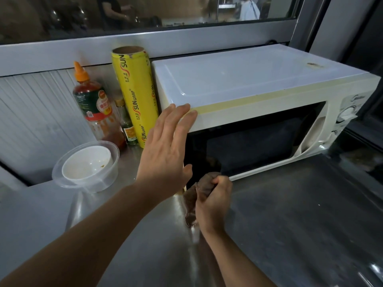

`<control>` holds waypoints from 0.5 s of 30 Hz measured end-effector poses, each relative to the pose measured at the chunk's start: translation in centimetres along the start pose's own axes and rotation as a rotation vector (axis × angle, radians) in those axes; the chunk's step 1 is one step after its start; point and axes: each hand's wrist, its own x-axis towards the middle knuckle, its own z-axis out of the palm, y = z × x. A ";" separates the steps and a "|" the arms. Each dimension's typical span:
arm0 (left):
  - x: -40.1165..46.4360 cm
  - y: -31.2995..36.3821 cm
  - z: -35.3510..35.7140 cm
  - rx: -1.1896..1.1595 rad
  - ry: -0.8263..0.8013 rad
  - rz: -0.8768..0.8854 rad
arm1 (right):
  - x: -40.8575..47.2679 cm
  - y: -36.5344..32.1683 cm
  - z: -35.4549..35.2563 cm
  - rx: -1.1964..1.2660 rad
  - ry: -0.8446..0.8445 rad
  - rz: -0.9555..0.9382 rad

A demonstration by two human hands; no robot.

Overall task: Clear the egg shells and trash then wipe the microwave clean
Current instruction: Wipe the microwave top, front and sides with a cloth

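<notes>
Hands: your left hand [165, 146] is spread flat, fingers straight, with the fingertips [187, 112] laid on the top front corner of the microwave [248, 96]; your right hand [214, 200] is fisted round a brown cloth [204, 184].
Cloth: bunched in your right fist, its upper end against the lower left corner of the microwave door, its tail hanging down to the tabletop [290, 214].
Microwave: white, door shut, standing on the steel tabletop under the window; a brown stain [314, 65] marks the far right of its top.
Left of the microwave: a yellow cling-wrap roll [134, 96] stands upright just beside it, then a small green bottle [126, 125], then a red sauce bottle [93, 104] with an orange cap.
Front-left of the microwave: a clear plastic container [87, 164] holding a white bowl [88, 165] with a few crumbs.
</notes>
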 end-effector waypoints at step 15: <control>4.5 6.5 0.4 0.276 0.000 0.090 | 13.4 6.7 -9.2 -0.229 0.067 0.098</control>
